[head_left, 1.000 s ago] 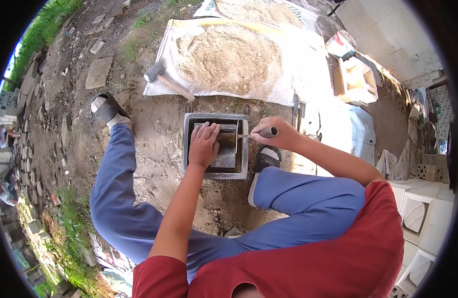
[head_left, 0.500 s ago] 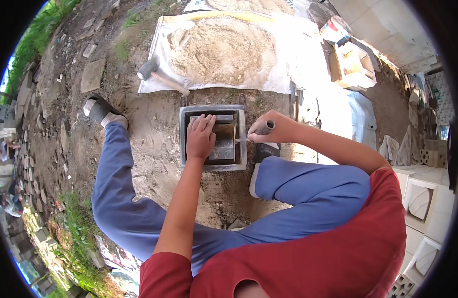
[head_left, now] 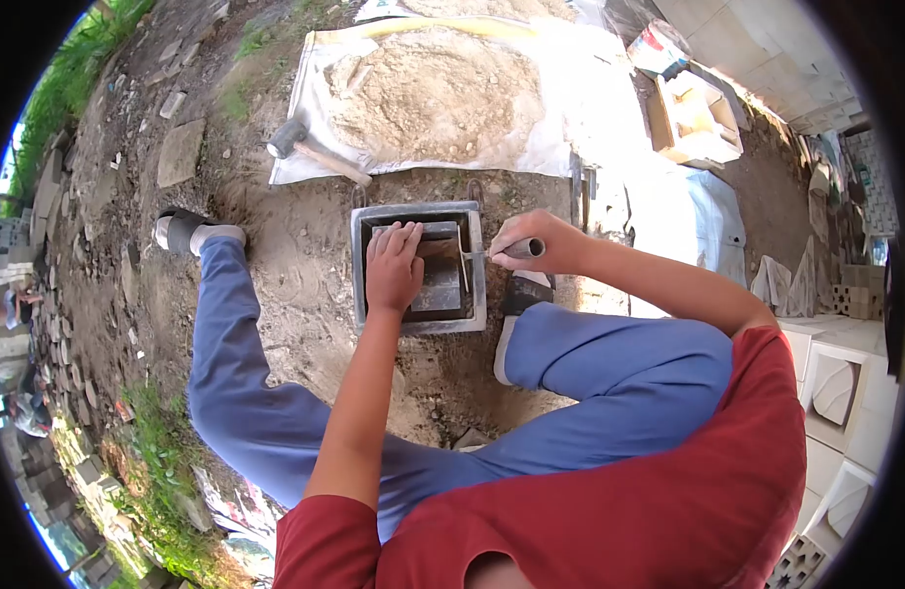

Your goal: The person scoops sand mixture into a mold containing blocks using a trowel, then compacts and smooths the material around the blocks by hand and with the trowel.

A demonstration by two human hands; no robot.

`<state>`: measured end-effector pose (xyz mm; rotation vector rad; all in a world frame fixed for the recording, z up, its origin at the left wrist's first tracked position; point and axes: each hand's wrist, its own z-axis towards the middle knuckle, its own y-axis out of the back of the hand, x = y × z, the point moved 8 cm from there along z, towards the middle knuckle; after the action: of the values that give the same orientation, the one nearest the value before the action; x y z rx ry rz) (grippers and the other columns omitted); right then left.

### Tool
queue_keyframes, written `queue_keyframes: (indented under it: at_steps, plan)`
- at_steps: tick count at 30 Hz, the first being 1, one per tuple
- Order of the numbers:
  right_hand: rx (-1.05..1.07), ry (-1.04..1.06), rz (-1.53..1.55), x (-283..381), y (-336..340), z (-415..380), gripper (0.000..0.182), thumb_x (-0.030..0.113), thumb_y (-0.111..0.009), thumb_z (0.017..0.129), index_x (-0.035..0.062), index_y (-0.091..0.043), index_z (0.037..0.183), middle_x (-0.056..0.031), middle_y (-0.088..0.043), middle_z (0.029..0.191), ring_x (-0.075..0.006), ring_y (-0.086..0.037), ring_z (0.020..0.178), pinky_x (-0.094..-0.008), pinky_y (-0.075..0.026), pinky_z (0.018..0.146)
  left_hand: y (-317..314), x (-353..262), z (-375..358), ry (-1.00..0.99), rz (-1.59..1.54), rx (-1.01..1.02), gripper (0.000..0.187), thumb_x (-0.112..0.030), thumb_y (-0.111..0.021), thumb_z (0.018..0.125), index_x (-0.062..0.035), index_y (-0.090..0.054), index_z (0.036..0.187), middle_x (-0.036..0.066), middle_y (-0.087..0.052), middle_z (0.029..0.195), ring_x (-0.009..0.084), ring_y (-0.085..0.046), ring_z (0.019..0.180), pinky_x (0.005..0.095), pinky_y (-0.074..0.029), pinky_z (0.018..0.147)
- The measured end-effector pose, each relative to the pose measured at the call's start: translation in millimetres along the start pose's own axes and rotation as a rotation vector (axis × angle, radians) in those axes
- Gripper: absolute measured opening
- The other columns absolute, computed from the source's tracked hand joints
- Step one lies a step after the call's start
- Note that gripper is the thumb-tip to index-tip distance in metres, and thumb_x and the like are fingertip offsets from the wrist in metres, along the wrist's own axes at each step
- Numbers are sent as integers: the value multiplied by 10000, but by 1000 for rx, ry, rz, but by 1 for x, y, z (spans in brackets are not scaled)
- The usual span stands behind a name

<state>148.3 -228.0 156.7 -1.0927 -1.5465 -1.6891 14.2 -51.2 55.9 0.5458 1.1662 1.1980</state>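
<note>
A square grey box mould [head_left: 477, 306] sits on the dirt between my legs, with a smaller dark block or plate [head_left: 440, 294] inside it. My left hand [head_left: 393, 265] lies over the mould, fingers stretched flat on top of the inner piece. Wrapped around the round grey handle of a trowel-like tool [head_left: 524, 248], my right hand [head_left: 546, 240] is just beyond the mould's right rim. The tool's thin shank crosses that rim, and a narrow upright edge, probably its blade, shows inside against the inner piece. My left hand hides part of the inside.
Beyond the mould, a pile of sandy powder [head_left: 438, 93] lies on a white sheet [head_left: 310, 88]. A mallet [head_left: 315, 152] rests at the sheet's near left corner. Further right are a box [head_left: 693, 118] and a bucket [head_left: 658, 49]. Pale blocks [head_left: 830, 388] are stacked at my right.
My right hand has turned the tool's handle to lie more level, pointing right. My left hand stays on the inner piece. My left foot has shifted slightly.
</note>
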Motion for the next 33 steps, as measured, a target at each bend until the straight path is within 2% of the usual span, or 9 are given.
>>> queue_keyframes:
  at_steps: [3, 8, 16, 19, 22, 24, 28, 30, 33]
  plan:
    - [-50, -139, -5, 12, 29, 7, 144, 170, -826, 909, 53, -827, 992, -87, -802, 948, -206, -752, 928, -352, -577, 865, 0, 0, 1, 17, -4, 4, 596, -67, -631, 865, -125, -643, 1459, 88, -650, 1408, 324, -555, 1396, 528, -360, 1248]
    - [153, 12, 62, 6, -20, -6, 104, 93, -814, 908, 66, -831, 1007, -110, -797, 974, -249, -750, 917, -354, -585, 841, -1, 3, 2, 12, -6, -7, 608, -64, -639, 858, -131, -641, 1463, 90, -649, 1406, 321, -551, 1398, 523, -357, 1251]
    - [-65, 152, 17, -2, 11, -5, 114, 29, -794, 915, 49, -823, 1023, -112, -804, 992, -228, -757, 908, -351, -593, 826, 0, 0, 2, 30, -9, 2, 597, -65, -635, 859, -124, -647, 1453, 89, -653, 1391, 318, -555, 1392, 519, -358, 1250]
    - [-22, -100, 76, 3, 19, -2, 110, 126, -819, 903, 56, -834, 987, -110, -798, 947, -242, -749, 888, -361, -575, 849, -1, 1, 3, 23, -13, 3, 592, -67, -633, 860, -119, -648, 1450, 88, -653, 1393, 316, -555, 1392, 516, -357, 1250]
    - [111, -43, 93, 4, -17, -5, 132, 151, -828, 896, 60, -834, 991, -107, -793, 932, -234, -748, 885, -357, -573, 842, 0, 3, 2, 17, -13, 5, 586, -72, -634, 863, -116, -649, 1447, 88, -653, 1395, 316, -556, 1393, 516, -356, 1251]
    - [84, -27, 68, -3, -24, -6, 134, 148, -827, 893, 62, -835, 995, -107, -796, 933, -224, -752, 895, -351, -574, 847, -1, 1, 2, 16, -13, 6, 583, -75, -635, 865, -115, -649, 1446, 87, -652, 1397, 316, -556, 1394, 517, -356, 1250]
    - [-23, -52, -8, 16, 15, 11, 116, 147, -824, 893, 51, -824, 958, -109, -803, 942, -219, -758, 896, -342, -574, 865, -2, 2, 3, 25, -23, 11, 576, -76, -635, 866, -118, -655, 1440, 85, -652, 1395, 317, -558, 1395, 521, -357, 1250]
    - [-90, -139, -58, 19, 28, 16, 116, 155, -824, 893, 54, -823, 951, -112, -804, 948, -229, -757, 884, -351, -574, 864, 1, 3, 1, 25, -24, 10, 576, -77, -636, 866, -120, -656, 1440, 84, -651, 1396, 317, -558, 1395, 521, -356, 1250]
    - [-21, -81, -67, -7, 4, 9, 115, 139, -821, 903, 70, -837, 994, -115, -807, 956, -223, -754, 884, -353, -574, 840, 0, 0, 3, 25, -15, 2, 578, -78, -637, 869, -122, -652, 1444, 84, -650, 1397, 318, -556, 1397, 523, -352, 1253]
